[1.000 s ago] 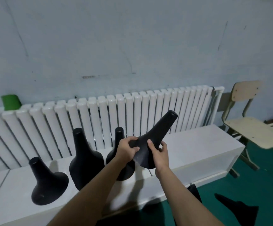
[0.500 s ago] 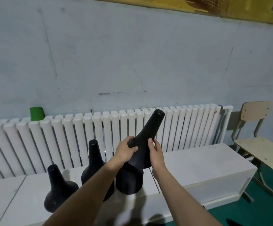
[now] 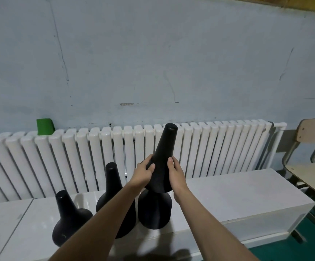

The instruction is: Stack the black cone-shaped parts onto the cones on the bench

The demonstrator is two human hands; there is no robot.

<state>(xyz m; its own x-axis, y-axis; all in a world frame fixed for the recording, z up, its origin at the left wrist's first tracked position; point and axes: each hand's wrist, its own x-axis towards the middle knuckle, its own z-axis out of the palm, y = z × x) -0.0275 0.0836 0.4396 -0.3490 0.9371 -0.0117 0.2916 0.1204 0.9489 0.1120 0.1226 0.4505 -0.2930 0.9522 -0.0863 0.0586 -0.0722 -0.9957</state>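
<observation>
Three black cones stand in a row on the white bench (image 3: 228, 196): a squat left cone (image 3: 68, 219), a taller middle cone (image 3: 112, 187) and a right cone (image 3: 155, 211). A further black cone part (image 3: 164, 153) sits nearly upright over the right cone, its rim partway down it. My left hand (image 3: 142, 172) grips the part's left side. Against its right side lies my right hand (image 3: 176, 176). The right cone's neck is hidden inside the held part.
A long white radiator (image 3: 218, 147) runs along the blue wall behind the bench, with a green object (image 3: 45, 126) on its top at the left. A wooden chair (image 3: 311, 166) stands at the right on the green floor.
The held cone part has swung from tilted to nearly upright and come down over the right cone. The view has moved closer to the bench.
</observation>
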